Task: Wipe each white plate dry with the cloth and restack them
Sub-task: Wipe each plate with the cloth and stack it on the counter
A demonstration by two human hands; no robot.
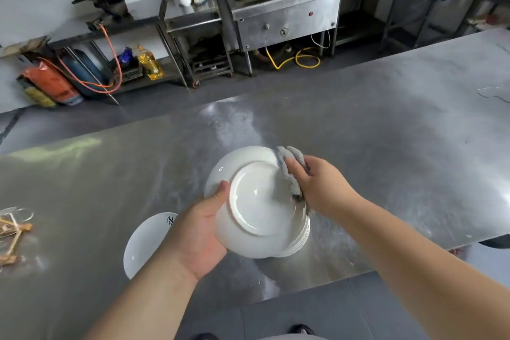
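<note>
Cloth (289,171) in right hand (317,185) rubs upturned plate (259,201)

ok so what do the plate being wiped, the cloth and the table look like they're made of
Plate: looks like glazed white ceramic; glossy, with a raised foot ring on its upturned underside.
Cloth: grey, nubby, soft fabric, perhaps terry or microfibre; it bunches and folds.
Table: probably stainless steel; dull brushed grey sheet with smeary reflections.

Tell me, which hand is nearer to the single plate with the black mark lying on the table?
Left. The left hand sits just right of that marked plate, its forearm overlapping it. The right hand, holding the cloth, is farther right.
</note>
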